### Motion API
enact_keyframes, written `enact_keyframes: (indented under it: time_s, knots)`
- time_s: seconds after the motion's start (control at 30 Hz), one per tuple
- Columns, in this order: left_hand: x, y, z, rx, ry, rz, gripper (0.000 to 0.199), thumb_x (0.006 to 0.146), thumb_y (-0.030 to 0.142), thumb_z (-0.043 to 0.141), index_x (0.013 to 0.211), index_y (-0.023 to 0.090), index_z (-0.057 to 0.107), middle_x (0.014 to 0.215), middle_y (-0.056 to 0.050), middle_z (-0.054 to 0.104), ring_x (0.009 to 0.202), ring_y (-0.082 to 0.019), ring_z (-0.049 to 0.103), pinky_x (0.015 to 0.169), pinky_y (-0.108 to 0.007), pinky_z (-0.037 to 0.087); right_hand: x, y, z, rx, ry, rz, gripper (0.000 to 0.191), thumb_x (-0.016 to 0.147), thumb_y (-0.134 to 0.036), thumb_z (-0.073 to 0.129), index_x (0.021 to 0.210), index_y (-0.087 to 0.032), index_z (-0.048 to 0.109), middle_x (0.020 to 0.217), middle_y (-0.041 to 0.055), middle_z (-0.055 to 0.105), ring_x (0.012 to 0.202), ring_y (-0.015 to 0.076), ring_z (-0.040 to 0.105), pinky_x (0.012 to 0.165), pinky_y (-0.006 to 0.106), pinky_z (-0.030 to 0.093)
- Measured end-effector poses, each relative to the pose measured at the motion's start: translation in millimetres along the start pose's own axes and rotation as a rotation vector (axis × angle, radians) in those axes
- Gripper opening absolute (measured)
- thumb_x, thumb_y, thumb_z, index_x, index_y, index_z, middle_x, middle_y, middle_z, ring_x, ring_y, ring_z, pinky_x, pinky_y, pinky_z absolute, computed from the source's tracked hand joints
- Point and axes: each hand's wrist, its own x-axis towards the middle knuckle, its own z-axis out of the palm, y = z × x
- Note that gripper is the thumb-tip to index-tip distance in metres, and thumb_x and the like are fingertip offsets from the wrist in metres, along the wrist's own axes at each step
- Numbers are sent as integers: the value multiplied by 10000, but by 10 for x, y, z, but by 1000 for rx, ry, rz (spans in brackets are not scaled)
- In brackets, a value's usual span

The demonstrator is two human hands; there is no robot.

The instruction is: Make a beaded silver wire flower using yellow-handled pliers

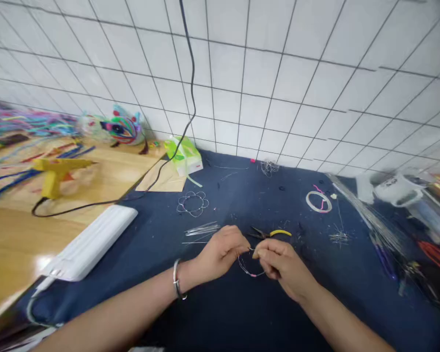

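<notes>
My left hand (pixel 223 250) pinches one side of a thin wire ring (pixel 252 275), which hangs below the fingers and carries small pink bits. Close on its right, my right hand (pixel 280 261) pinches the same wire, with a short length showing between the fingertips. Just beyond my right hand lie yellow-handled pliers (pixel 280 232), their dark jaws pointing left. Several straight wire pieces (pixel 202 229) rest beside my left hand. Farther back, a flower-shaped wire piece (pixel 192 204) lies flat on the dark blue cloth (pixel 161 220).
At left are a white power strip (pixel 91 242) and a yellow glue gun (pixel 55 171) with its cord. A green-and-white packet (pixel 185 156) stands by the tiled wall. To the right lie a white coil (pixel 319 201), long wires (pixel 363 210), purple-handled pliers (pixel 384 259) and a white cup (pixel 398 189).
</notes>
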Motion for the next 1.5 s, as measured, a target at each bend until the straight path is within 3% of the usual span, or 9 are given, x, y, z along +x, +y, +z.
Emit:
enact_keyframes:
  time_s: [0.17, 0.27, 0.4, 0.83, 1.07, 1.5]
  knots:
    - [13, 40, -14, 86, 34, 26, 102, 817, 109, 454, 828, 153, 545, 724, -27, 580, 689, -134, 474, 680, -307, 348, -32, -2, 46, -209, 157, -65, 153, 809, -248, 447, 736, -172, 558, 487, -71, 350, 428, 54, 298, 421, 192, 238]
    - [1, 62, 21, 158, 61, 42, 106, 800, 98, 455, 800, 148, 548, 683, -24, 556, 666, -133, 456, 659, -304, 343, -75, -33, 93, -489, 268, -208, 162, 803, -224, 455, 687, -172, 554, 559, -45, 429, 518, 70, 393, 505, 196, 314]
    - [-30, 71, 81, 336, 96, 80, 125, 784, 100, 458, 741, 146, 566, 638, -26, 516, 659, -144, 420, 641, -314, 326, -90, 24, 145, -775, 361, -437, 185, 813, -180, 421, 669, -170, 537, 580, -35, 451, 549, 76, 420, 560, 210, 315]
    - [-44, 101, 144, 503, 64, 47, 153, 765, 104, 442, 673, 142, 558, 616, -28, 488, 641, -151, 400, 618, -316, 317, 2, 254, 123, -1214, 423, -702, 199, 816, -115, 396, 664, -166, 515, 560, -16, 459, 541, 95, 439, 579, 236, 307]
    - [-54, 91, 186, 480, 35, 41, 176, 782, 115, 419, 658, 143, 542, 607, -27, 479, 622, -146, 392, 603, -309, 314, 30, 272, 161, -1221, 404, -678, 204, 814, -110, 385, 668, -165, 516, 566, -5, 481, 549, 107, 460, 574, 238, 320]
    - [16, 11, 26, 274, 14, 110, 156, 803, 88, 414, 812, 158, 553, 717, -32, 547, 722, -151, 456, 677, -316, 340, -29, 37, 55, -835, 153, -552, 190, 866, -204, 380, 796, -175, 554, 632, -24, 504, 576, 80, 467, 571, 203, 346]
